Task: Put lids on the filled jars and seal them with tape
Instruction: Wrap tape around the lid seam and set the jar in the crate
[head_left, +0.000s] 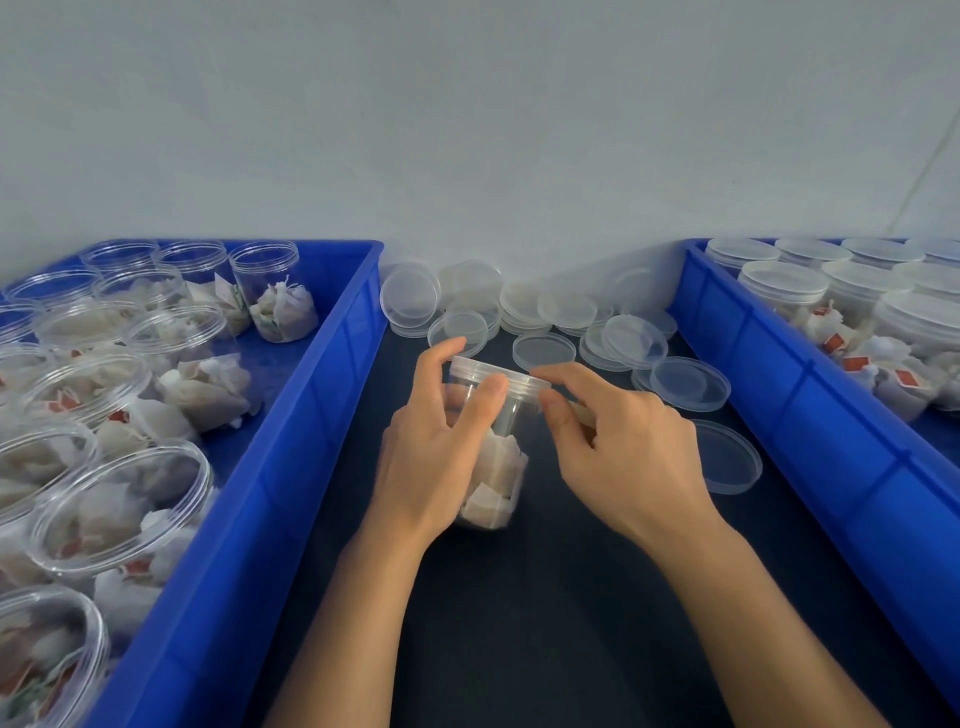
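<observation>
A clear plastic jar (493, 483) holding white tea bags stands on the dark table between two blue crates. A clear lid (488, 373) sits on its mouth. My left hand (436, 447) grips the jar's upper part, thumb and fingers curled round it just under the lid. My right hand (618, 447) pinches the lid's right rim with thumb and forefinger. Several loose clear lids (543, 349) lie behind the jar by the wall. No tape is in view.
The blue crate (291, 467) on the left holds several open filled jars. The blue crate (810, 415) on the right holds several lidded jars. Single lids (727, 462) lie on the table to the right of my hands. A white wall rises behind.
</observation>
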